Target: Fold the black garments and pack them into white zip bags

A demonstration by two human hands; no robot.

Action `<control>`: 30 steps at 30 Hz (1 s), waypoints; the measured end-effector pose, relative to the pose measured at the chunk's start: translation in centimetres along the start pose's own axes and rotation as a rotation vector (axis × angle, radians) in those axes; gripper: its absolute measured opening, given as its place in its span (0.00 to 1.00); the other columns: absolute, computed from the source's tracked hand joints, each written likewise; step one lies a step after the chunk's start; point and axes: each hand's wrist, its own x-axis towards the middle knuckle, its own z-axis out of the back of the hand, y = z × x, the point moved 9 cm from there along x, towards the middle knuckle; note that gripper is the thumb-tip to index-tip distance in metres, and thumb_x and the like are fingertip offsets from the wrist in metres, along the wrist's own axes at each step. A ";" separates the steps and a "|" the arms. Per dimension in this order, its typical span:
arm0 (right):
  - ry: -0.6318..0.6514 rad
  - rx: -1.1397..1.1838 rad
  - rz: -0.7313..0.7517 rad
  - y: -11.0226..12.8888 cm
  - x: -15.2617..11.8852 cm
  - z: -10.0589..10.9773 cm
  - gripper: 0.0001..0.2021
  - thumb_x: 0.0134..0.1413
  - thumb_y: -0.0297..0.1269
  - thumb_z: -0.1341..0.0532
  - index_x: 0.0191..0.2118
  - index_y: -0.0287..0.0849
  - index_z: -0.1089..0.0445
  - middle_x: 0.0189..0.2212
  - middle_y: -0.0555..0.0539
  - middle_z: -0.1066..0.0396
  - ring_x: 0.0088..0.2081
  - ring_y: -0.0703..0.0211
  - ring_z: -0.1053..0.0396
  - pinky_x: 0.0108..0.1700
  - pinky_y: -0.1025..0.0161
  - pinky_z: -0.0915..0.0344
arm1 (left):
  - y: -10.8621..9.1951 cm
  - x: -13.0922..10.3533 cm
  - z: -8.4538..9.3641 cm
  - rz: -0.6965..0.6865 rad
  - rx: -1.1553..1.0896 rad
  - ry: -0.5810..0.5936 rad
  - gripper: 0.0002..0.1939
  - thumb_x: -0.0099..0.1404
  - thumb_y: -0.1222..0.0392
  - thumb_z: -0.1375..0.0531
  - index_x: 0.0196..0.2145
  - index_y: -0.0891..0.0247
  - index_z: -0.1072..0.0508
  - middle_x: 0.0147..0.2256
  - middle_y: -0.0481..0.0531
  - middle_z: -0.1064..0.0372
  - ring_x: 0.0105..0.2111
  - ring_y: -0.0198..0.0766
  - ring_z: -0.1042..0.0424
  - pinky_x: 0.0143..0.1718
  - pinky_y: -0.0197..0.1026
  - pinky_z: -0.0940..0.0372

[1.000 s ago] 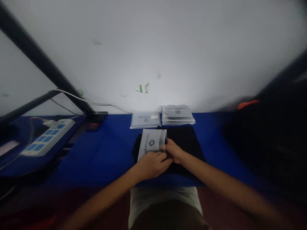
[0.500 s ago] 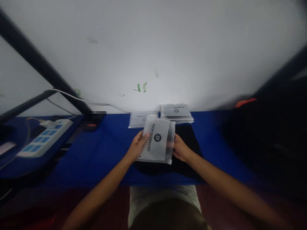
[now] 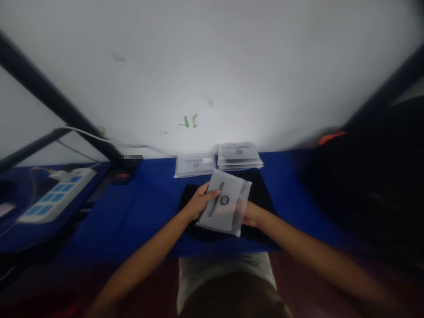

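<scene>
A frosted plastic zip bag (image 3: 220, 218) printed ROCKBROS is held tilted in front of me. My left hand (image 3: 200, 201) grips its left side, with the thumb on top across the lettering. At the bag's right, translucent edge is my right hand (image 3: 250, 214). Its fingers reach behind or into the bag and show only faintly through the plastic, so their pose is hidden. Below the bag lies a black cloth-like item (image 3: 198, 234). Just beyond, a similar printed bag (image 3: 185, 167) lies flat, and a stack of such bags (image 3: 238, 154) is to its right.
The blue table (image 3: 139, 212) runs along a white wall (image 3: 265, 79). A power strip (image 3: 56, 198) with plugs and cables lies at the left. At the right is a large dark shape (image 3: 371, 185) with an orange piece (image 3: 331, 138). Dark frame bars (image 3: 59, 97) slope at the side.
The held bag has turned clockwise and come slightly nearer to me. My right hand has slid further behind or into its edge. The view has shifted slightly.
</scene>
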 end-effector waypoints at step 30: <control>-0.131 -1.885 1.351 6.2 -7.9 -5.5 0.08 0.63 0.31 0.46 0.35 0.38 0.31 0.27 0.47 0.33 0.28 0.61 0.37 0.27 0.63 0.44 | 1.9 -4.9 -0.4 0.096 -0.268 0.054 0.38 0.58 0.27 0.47 0.41 0.70 0.29 0.34 0.61 0.26 0.29 0.43 0.24 0.23 0.39 0.29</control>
